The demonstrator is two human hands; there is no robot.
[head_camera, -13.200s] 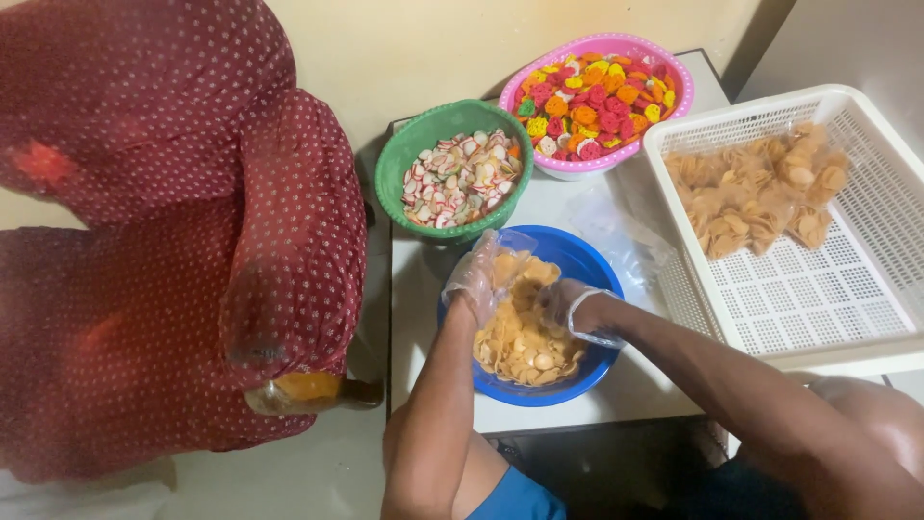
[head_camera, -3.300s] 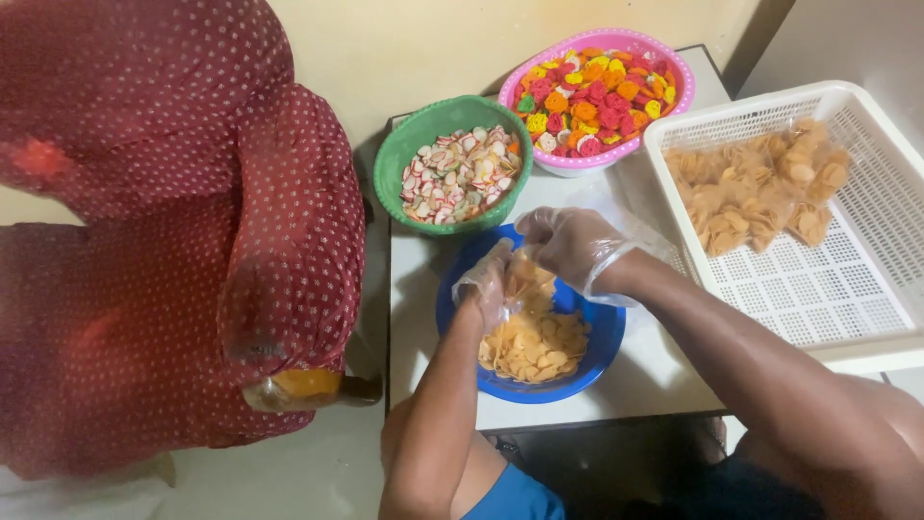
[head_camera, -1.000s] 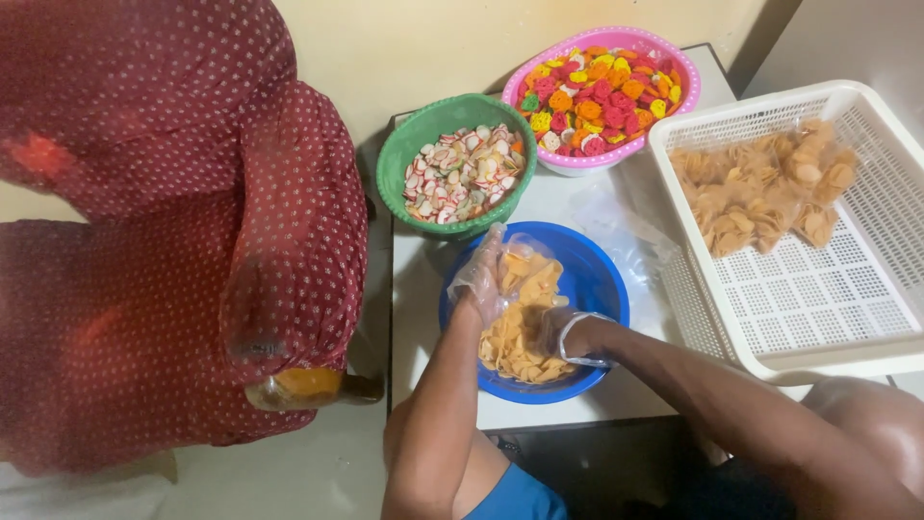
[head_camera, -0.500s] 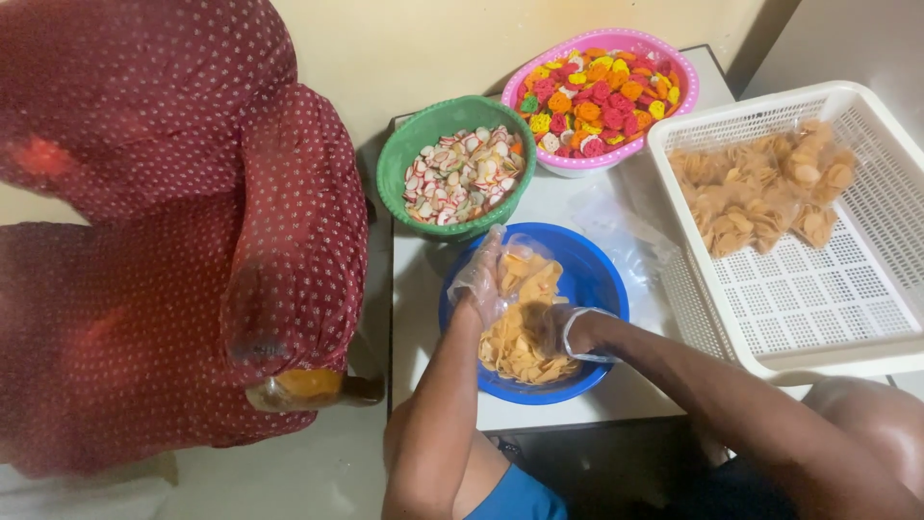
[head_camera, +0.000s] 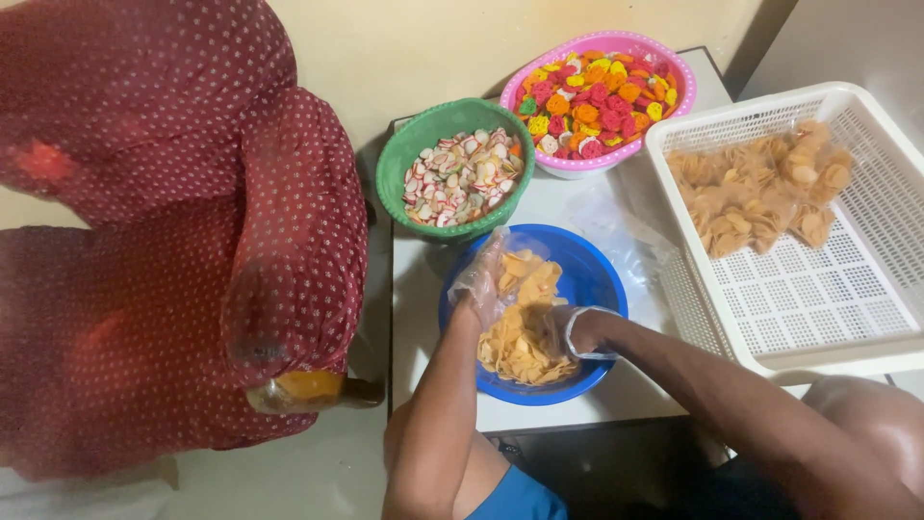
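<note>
A blue bowl [head_camera: 597, 279] of pale orange cracker chips [head_camera: 515, 351] sits on the white table [head_camera: 419, 289] in front of me. My left hand [head_camera: 478, 281], in a thin clear glove, holds a small clear plastic bag [head_camera: 525, 270] open above the bowl; some chips are inside it. My right hand [head_camera: 563, 329], also gloved, is down in the chips at the bowl's middle, fingers closed around a scoop of them.
A green bowl [head_camera: 399, 159] of white and red chips and a pink bowl [head_camera: 679, 77] of mixed coloured chips stand at the back. A white slotted basket [head_camera: 818, 289] at right holds filled bags of chips [head_camera: 751, 188]. A person in dotted maroon cloth [head_camera: 173, 221] stands at left.
My right hand left the bag's mouth and went down into the chips in the bowl; over the last second it has shifted slightly within them. My left hand keeps the bag held.
</note>
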